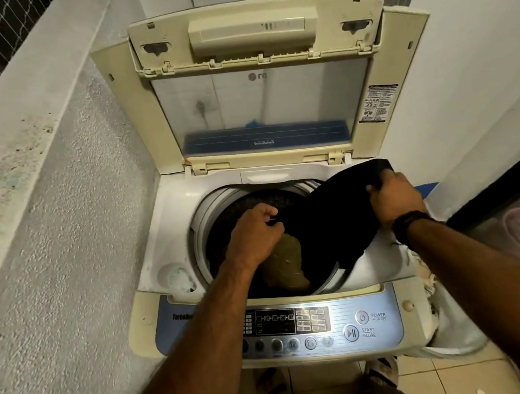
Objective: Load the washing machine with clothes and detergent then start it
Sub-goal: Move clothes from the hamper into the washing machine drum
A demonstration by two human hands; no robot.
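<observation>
Over the open drum (222,222): left hand (254,234) palm-down, fingers curled, pinching the black garment (326,220) by its near edge. Farther right, past the rim: right hand (393,197), wrist cocked, clenched on the same cloth. Beneath the left fingers, inside the drum: an olive garment (289,263).

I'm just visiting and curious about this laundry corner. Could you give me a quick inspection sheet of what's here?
Surface: washing machine, lid up, drum open.
Job's things: black garment draped over drum rim; tan cloth inside drum.
Clutter: white laundry bag beside machine.
Hands: left hand and right hand both grip the black garment.
Cables: nothing seen.
Surroundings: rough wall at left, tiled floor, control panel in front.
</observation>
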